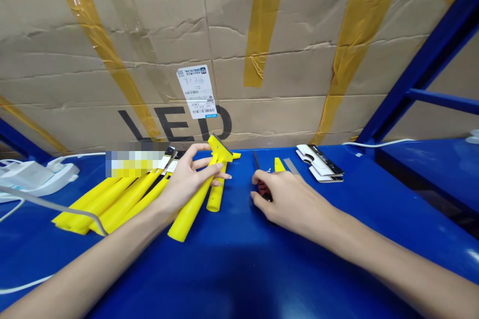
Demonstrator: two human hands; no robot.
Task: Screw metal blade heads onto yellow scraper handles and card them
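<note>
My left hand point(194, 169) is closed around a yellow scraper point(190, 204), its handle slanting down toward me and its blade head tilted up to the right. Just behind it lies another yellow handled piece point(216, 194), partly hidden by my fingers. Over the blue surface, my right hand point(286, 197) has its fingers curled round the red and black handle of a screwdriver point(264, 190), whose dark shaft points away from me. Beyond that hand, a small yellow part point(279, 164) and a flat metal blade point(291, 166) show, both partly covered by it.
Several yellow scrapers point(108, 199) with card sleeves lie at the left. Folded black and white cards point(320, 163) rest at the right. A white power strip point(41, 177) with cables sits far left. A large taped cardboard box point(232, 35) stands behind, and blue shelf posts point(415, 70) flank the surface.
</note>
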